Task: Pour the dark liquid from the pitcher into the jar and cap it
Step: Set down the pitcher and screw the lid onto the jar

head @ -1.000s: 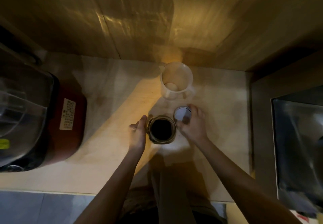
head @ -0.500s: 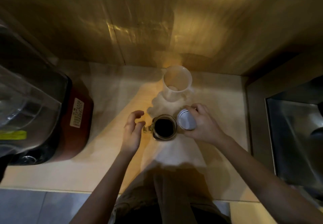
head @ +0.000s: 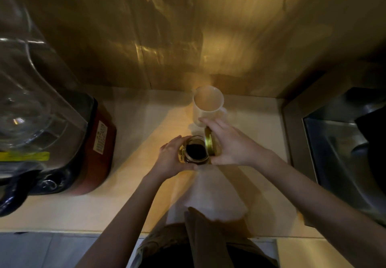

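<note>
A glass jar (head: 195, 150) with dark liquid inside stands uncapped on the pale counter (head: 133, 125). My left hand (head: 171, 157) wraps around its left side. A gold metal lid (head: 210, 143) is pinched in my right hand (head: 227, 142), tilted on edge right beside the jar's right rim. Behind them, near the wall, stands a white pitcher (head: 208, 104), upright and apparently empty, untouched by either hand.
A blender with a clear jug (head: 27, 92) and a red base (head: 100, 142) fills the left of the counter. A steel sink (head: 342, 159) lies at the right. A glossy wall (head: 188, 38) rises just behind the pitcher.
My left hand has closed around the jar. My right hand lifted the lid off the counter and tipped it on edge next to the jar's mouth.
</note>
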Demonstrator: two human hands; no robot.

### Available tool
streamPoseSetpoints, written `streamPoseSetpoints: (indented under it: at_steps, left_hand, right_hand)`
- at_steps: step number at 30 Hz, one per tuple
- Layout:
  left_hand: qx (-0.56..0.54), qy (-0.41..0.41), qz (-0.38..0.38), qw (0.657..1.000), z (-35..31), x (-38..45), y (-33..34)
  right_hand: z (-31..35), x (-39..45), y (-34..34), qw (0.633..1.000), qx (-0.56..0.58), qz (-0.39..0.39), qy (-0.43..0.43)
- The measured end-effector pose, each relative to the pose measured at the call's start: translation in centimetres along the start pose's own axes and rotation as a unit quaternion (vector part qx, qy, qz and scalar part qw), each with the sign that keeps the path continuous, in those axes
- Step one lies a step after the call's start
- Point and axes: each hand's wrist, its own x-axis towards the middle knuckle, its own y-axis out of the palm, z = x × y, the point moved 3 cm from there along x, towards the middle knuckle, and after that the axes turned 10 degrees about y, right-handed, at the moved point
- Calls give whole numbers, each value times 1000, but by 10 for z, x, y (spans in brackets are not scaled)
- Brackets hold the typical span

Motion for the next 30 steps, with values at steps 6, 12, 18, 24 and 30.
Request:
streamPoseSetpoints:
  at_steps: [6,12,18,24,30]
  left_hand:
    - [-68,-1,-34,997,-12,-8,-8]
    - [-74,-29,-29,996,-9,-8,-6]
    - [-68,-38,-24,997,-7,-8,-3]
    - [-59,-35,-21,997,-4,-8,-3]
    - [-61,-34,-24,997,-1,-6,-1]
  right_hand:
    - [24,9,18,992,-120,-1,-41]
    - [42,17,22,963,-265,-20,-41]
    - [47,19,21,953,-301,-37,3]
    - [52,18,17,957,-286,-37,36]
    - [50,13,11,964,-257,-51,40]
